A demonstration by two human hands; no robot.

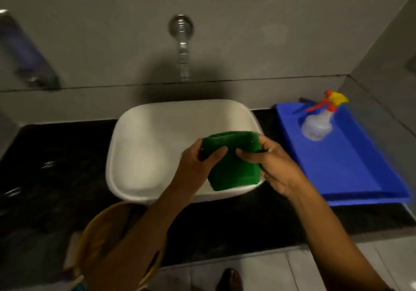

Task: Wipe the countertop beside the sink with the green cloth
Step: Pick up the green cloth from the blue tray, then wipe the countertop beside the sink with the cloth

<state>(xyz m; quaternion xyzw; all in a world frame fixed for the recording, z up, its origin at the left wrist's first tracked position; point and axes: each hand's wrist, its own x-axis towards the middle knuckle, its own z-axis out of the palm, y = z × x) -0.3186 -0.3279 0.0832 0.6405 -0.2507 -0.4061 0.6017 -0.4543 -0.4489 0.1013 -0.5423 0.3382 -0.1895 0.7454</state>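
Both hands hold a folded green cloth (234, 166) in the air above the front right part of the white sink (144, 146). My left hand (198, 162) grips the cloth's left edge, thumb across its front. My right hand (274, 164) pinches its right edge. The black countertop (56, 173) stretches to the left of the sink and along its front. The cloth touches neither the countertop nor the sink, as far as I can tell.
A blue tray (351, 171) lies on the counter right of the sink with a spray bottle (319, 121) standing in it. A chrome tap (183, 49) juts from the grey wall above the sink. A soap dispenser (27, 54) hangs on the wall at left.
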